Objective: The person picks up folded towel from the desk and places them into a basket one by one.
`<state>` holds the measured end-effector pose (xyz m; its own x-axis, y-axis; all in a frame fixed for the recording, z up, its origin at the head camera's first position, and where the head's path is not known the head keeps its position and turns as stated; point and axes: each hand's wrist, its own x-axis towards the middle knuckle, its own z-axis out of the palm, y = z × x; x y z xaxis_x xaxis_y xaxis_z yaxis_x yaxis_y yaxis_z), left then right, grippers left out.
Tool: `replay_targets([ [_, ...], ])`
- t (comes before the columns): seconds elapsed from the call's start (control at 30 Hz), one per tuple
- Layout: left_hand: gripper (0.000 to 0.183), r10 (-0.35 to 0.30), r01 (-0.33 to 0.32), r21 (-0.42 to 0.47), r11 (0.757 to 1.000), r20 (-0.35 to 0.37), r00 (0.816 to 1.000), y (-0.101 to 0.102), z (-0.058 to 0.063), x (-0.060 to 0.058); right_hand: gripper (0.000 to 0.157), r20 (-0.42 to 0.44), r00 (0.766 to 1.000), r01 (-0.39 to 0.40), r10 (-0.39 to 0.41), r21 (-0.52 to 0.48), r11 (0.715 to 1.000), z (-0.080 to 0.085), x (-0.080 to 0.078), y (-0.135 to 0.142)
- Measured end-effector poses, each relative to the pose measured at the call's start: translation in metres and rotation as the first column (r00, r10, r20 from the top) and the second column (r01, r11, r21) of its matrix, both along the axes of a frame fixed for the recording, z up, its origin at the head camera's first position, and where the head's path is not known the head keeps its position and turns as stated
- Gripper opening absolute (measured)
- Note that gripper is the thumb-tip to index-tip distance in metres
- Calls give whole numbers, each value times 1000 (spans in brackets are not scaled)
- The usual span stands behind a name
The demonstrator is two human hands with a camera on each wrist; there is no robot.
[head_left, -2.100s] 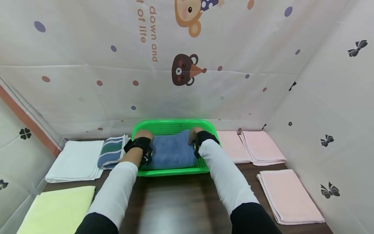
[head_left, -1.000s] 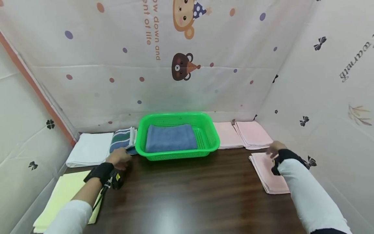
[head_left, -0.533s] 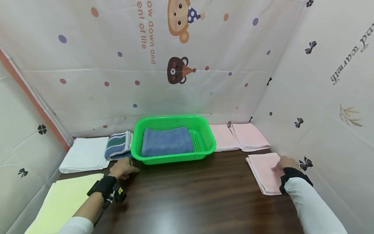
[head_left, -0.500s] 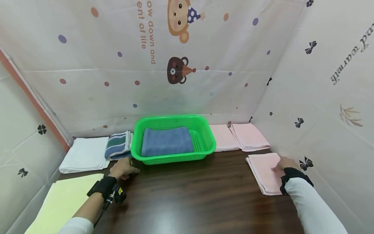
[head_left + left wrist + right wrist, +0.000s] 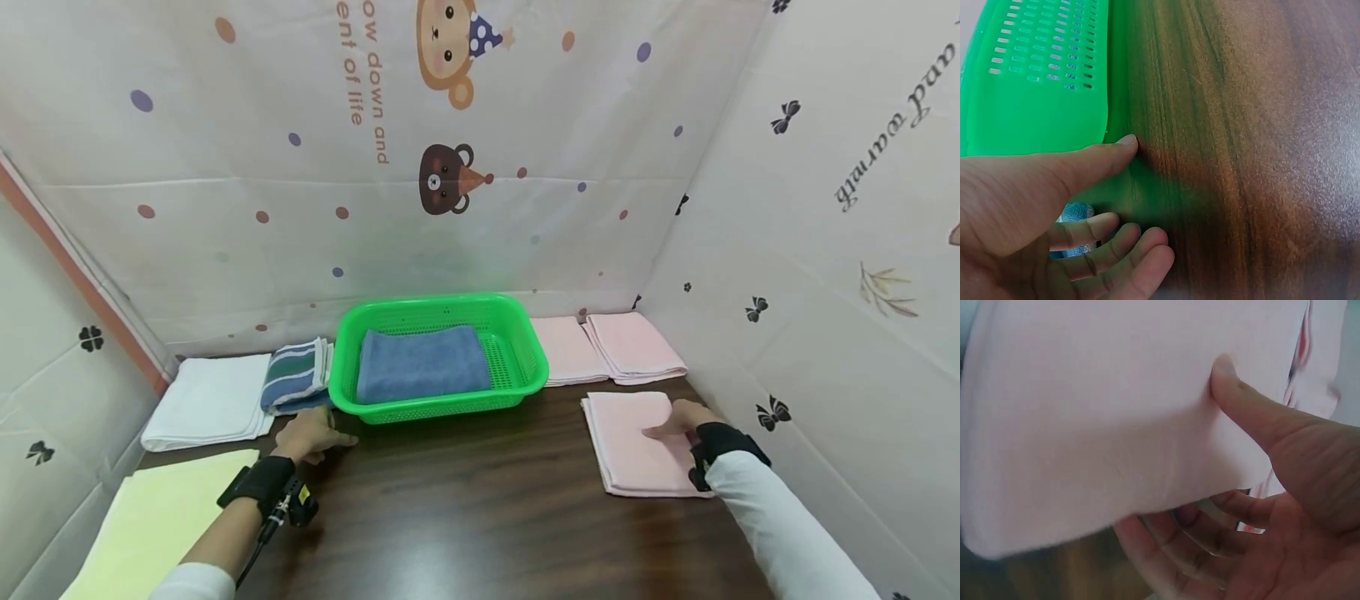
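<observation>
At the right of the head view, my right hand (image 5: pixel 682 421) holds a folded pink towel (image 5: pixel 630 442) by its right edge. The right wrist view shows the thumb on top of the pink cloth and the fingers going under its edge. My left hand (image 5: pixel 311 433) is by the near left corner of a green plastic basket (image 5: pixel 442 410), its fingers loosely bent and nothing between thumb and fingers in the left wrist view. Inside the basket lies a folded blue towel (image 5: pixel 423 364), with bare mesh to its right.
Left of the basket lie a striped towel (image 5: pixel 294 375), a white towel (image 5: pixel 210 400) and a yellow towel (image 5: pixel 165 525). Two more folded pink towels (image 5: pixel 633 346) lie to its right. Printed curtains (image 5: pixel 570 250) rise behind and beside the brown table (image 5: pixel 465 500).
Both hands have left the basket, where they were at the blue towel. My right hand went to the near pink towel, took its edge and has shifted it left. The left hand stays nearly still.
</observation>
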<state>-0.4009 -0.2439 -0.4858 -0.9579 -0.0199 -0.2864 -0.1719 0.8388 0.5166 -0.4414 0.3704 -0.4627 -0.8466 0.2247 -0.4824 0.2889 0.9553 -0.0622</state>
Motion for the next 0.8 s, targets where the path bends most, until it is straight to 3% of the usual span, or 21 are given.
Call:
replay_targets([
  [0.2,40,-12,11,-19,1000,-6,1000,2,1,-1,70,-81,991,-112,109,-25,993,-3,-1,-42],
  [0.3,40,-22,22,-28,999,1,1000,2,2,-3,69,-71,987,-146,145,-10,989,0,2,-72],
  [0.5,42,-13,13,-22,1000,-14,1000,3,-1,-3,75,-35,985,-171,170,-38,984,-6,12,-122],
  [0.63,41,1,-1,-7,1000,-18,1000,2,-3,-2,75,-77,978,-200,195,-76,977,-16,16,-148],
  [0.8,41,3,-3,-31,1000,-10,1000,3,-5,-2,72,-128,978,-187,167,-164,969,-24,18,-181],
])
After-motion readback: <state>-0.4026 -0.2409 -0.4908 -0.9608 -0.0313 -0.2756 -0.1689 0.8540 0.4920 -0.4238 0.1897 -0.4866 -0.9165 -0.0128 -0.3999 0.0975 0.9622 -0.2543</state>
